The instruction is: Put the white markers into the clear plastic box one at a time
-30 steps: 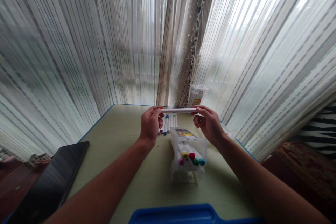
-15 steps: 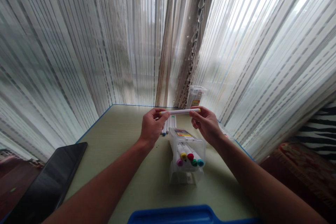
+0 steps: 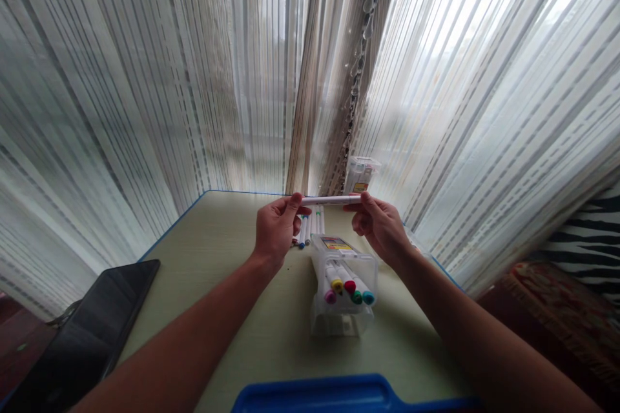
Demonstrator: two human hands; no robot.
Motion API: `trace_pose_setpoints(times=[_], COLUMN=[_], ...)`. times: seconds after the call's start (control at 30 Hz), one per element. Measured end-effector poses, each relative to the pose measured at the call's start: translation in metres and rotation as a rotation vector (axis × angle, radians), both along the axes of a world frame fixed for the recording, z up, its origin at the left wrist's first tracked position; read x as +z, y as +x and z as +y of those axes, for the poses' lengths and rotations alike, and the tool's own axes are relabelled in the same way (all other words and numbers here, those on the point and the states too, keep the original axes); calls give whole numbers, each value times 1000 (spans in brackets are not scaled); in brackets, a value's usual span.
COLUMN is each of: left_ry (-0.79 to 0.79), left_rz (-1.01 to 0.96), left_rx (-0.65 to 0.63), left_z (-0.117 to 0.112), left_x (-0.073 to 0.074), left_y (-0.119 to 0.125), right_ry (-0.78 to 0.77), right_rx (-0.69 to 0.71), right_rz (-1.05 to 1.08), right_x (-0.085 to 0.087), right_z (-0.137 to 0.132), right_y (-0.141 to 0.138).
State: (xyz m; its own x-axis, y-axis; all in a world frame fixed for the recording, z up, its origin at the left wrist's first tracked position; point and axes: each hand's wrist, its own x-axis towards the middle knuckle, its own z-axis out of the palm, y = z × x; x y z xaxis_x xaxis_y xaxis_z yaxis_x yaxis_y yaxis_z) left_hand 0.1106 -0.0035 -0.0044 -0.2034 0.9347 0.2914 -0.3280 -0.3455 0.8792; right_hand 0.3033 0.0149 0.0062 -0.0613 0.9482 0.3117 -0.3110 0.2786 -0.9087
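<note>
A white marker (image 3: pixel 332 201) is held level above the far half of the table, one end in each hand. My left hand (image 3: pixel 277 227) pinches its left end between thumb and fingers. At the right end, my right hand (image 3: pixel 380 222) grips it the same way, and the fingertips cover both tips. Below and behind it lie several white markers (image 3: pixel 310 229) side by side, partly hidden by my left hand. Nearer to me, a clear plastic case (image 3: pixel 343 271) lies on its side with its open end facing me. Several markers (image 3: pixel 349 286) with coloured ends show inside it.
A second clear case (image 3: pixel 361 175) stands upright at the table's back edge, by the curtains (image 3: pixel 242 77). On the left lies a black tablet-like device (image 3: pixel 92 329). The rim of a blue tray (image 3: pixel 314 393) shows at the table's (image 3: pixel 217 232) near edge.
My fingers have shifted over the marker's ends, covering the yellow tips that showed before. The marker now sits slightly higher and more level. The case and loose markers have stayed in place.
</note>
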Motion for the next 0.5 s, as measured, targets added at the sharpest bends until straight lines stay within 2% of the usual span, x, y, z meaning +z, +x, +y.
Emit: trace_pose_setpoints(times=[0.3,0.5], left_ry=[-1,3], left_rz=[-30,49], left_rx=[29,50], left_z=[2,1], left_x=[-1,-3], left_y=[-1,1], right_ry=[-41,-6], right_rx=[23,0], right_rz=[38,-2], right_x=[-1,-2], right_z=[1,1], right_y=[2,0])
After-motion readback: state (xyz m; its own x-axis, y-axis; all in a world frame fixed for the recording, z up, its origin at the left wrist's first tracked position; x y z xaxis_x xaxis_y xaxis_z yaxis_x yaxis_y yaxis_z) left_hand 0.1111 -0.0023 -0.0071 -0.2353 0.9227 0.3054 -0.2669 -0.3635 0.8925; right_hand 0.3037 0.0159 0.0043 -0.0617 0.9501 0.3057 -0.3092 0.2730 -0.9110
